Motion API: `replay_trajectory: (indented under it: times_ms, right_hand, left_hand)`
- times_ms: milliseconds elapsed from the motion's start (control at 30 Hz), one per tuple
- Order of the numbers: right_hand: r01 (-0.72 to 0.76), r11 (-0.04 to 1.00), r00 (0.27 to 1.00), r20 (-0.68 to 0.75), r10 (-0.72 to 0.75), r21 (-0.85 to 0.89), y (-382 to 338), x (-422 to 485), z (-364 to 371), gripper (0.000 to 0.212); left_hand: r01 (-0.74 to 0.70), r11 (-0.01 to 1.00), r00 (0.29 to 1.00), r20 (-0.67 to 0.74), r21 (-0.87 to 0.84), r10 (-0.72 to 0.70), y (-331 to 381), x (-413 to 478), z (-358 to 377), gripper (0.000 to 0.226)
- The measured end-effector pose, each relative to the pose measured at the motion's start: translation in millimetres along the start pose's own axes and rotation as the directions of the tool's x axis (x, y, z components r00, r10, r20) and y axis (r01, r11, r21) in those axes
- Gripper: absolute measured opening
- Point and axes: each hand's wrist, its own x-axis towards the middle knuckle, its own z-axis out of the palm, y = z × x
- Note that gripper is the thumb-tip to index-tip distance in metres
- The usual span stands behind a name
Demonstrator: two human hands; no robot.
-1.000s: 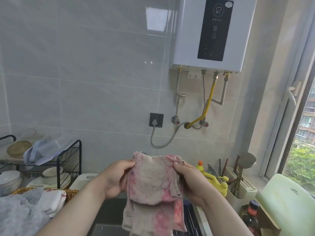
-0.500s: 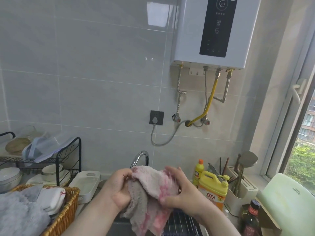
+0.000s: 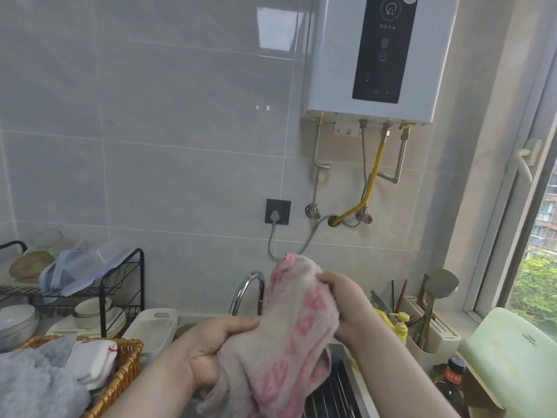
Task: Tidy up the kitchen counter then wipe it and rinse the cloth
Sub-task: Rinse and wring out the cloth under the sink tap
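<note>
Cloth [image 3: 297, 342], pink-and-grey and bunched, hangs between your two hands above the sink [image 3: 358, 384], in front of the curved tap [image 3: 245, 291]. Your left hand [image 3: 211, 351] grips its lower part, fingers curled round the folds. Your right hand [image 3: 346, 300] clutches the upper part, fingers wrapped over it.

On the wall above hangs the white water heater [image 3: 376, 55]. At your left, the black wire rack [image 3: 120, 285] holds bowls and plates on its lower shelf and a bluish plastic bag on top. Nearer you, the wicker basket [image 3: 126, 372] holds grey fluffy fabric [image 3: 30, 384] and folded white cloths [image 3: 93, 360]. Right of the sink, the white utensil holder [image 3: 434, 330] carries chopsticks and a ladle, with a yellow pump bottle [image 3: 401, 327] just beside it.
</note>
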Motion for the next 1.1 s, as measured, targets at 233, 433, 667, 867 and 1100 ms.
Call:
replay_trajectory:
  times_ms: [233,433,667,867,1100]
  right_hand:
    - [-0.336,0.854,0.940,0.191,0.282,0.397,46.4,25.1,-19.5,0.083]
    - [-0.533,0.804,0.846,0.173,0.505,0.263,113.2,2.5,-14.3,0.106]
    - [-0.475,0.794,0.878,0.262,0.401,0.379,113.7,-9.5,-18.2,0.093]
    - [-0.200,0.952,0.959,0.246,0.142,0.230,85.1,-15.8,-11.9,0.066]
    - [0.139,0.906,0.990,0.083,-0.116,-0.399,62.4,-15.1,-30.1,0.053]
  left_hand:
    - [-0.236,0.972,0.970,-0.054,-0.001,0.236,4.6,-5.3,11.8,0.048]
    - [-0.320,0.944,0.933,-0.198,-0.084,0.299,3.6,1.8,17.4,0.048]
    - [-0.228,0.966,0.972,-0.096,-0.125,0.216,5.0,-3.0,13.7,0.063]
    - [-0.331,0.944,0.936,-0.126,0.011,0.329,4.5,1.7,12.9,0.043]
    - [-0.181,0.816,0.725,-0.487,0.549,0.488,7.7,10.8,3.5,0.062]
